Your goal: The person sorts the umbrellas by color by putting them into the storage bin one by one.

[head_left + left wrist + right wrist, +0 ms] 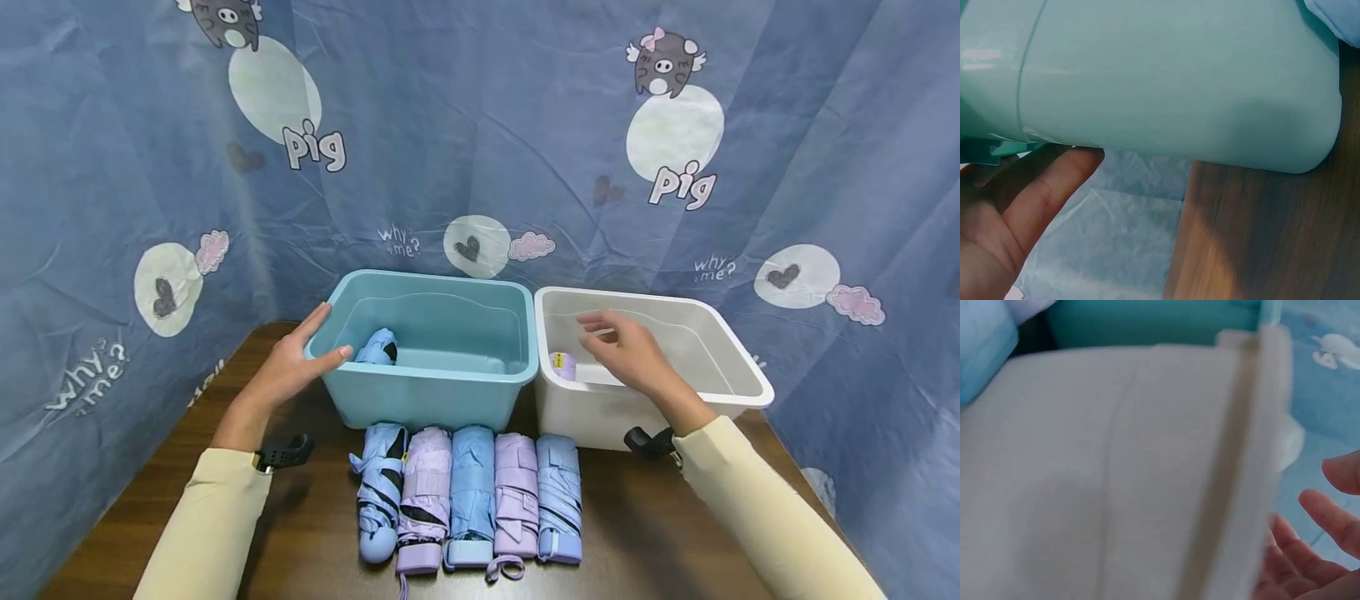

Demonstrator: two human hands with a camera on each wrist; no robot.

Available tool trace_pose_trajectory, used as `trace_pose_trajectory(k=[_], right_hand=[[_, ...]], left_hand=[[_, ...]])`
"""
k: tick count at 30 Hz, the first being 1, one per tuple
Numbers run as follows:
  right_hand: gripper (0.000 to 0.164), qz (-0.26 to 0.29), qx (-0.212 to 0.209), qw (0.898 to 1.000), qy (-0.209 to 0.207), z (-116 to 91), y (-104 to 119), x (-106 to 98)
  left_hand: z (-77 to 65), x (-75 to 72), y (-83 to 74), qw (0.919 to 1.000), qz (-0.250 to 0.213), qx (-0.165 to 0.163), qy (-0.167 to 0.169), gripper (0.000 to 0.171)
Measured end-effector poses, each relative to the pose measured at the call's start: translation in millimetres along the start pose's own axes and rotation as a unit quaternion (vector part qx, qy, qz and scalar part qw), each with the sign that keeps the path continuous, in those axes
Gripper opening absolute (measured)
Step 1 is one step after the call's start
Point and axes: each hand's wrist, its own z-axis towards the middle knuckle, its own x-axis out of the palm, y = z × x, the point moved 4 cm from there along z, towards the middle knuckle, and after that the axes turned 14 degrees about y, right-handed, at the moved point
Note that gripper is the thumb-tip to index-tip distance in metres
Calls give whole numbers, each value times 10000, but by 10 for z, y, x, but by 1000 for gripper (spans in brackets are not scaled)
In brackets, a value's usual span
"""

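My left hand (296,354) rests at the left end of the teal bin (427,400), thumb over the front rim and fingers straight along the side. In the left wrist view, a finger (1054,187) lies against the bin's wall. A blue folded umbrella (378,346) is inside this bin at its left. Over the white bin (585,417), my right hand (622,350) hovers with loosely bent fingers and nothing in them. A lilac folded umbrella (564,365) sits in that bin's front left corner, partly hidden by the front wall.
Several folded umbrellas lie side by side before the bins, among them a blue one (471,492), a lilac one (517,492) and a blue one (559,496) at the right end. A blue curtain (480,150) hangs close behind the wooden table (315,533).
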Motion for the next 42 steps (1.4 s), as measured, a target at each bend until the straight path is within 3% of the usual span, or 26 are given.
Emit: trace_pose_trajectory(k=[6, 13, 18, 29, 42], right_hand=[[32, 555, -500, 9970, 176, -172, 172, -44], [33, 634, -759, 9944, 366, -411, 328, -40], [35, 793, -932, 9914, 458, -588, 342, 69], [36, 1431, -815, 9832, 790, -882, 186, 476], [43, 1635, -27, 9821, 932, -985, -265, 868]], left_hand=[[-6, -25, -20, 10000, -4, 21, -20, 93], [6, -54, -25, 9999, -45, 129, -88, 92], [-14, -47, -12, 10000, -10, 31, -40, 92], [-24, -15, -19, 10000, -75, 39, -15, 92], [7, -1, -3, 10000, -16, -47, 0, 93]])
